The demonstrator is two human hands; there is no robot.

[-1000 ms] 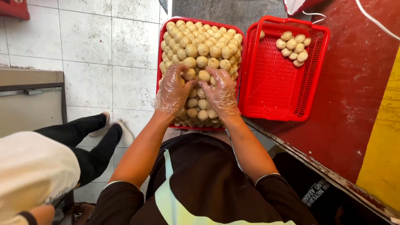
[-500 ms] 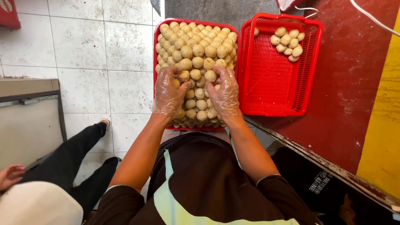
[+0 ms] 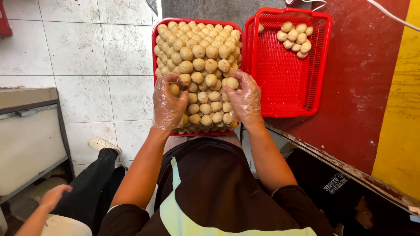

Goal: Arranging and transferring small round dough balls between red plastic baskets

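Observation:
A red plastic tray [image 3: 154, 48] on my lap is heaped with pale beige dough balls [image 3: 199, 52]. My left hand [image 3: 168, 105], in a clear plastic glove, curls around balls at the tray's near left. My right hand [image 3: 245, 98], gloved the same way, curls around balls at the near right. Both hands rest on the heap. A second red mesh tray [image 3: 280, 83] lies to the right on a red surface, with several of the same balls [image 3: 295, 37] in its far corner.
White tiled floor [image 3: 87, 57] lies to the left. A grey metal cabinet [image 3: 26, 131] stands at lower left. Another person's black-trousered leg with white shoe [image 3: 103, 144] and hand [image 3: 54, 196] sit close by. A yellow stripe [image 3: 400, 109] runs down the right.
My hands have slid a little toward me on the heap and spread to its sides. The other person's leg has shifted and their hand now shows at lower left.

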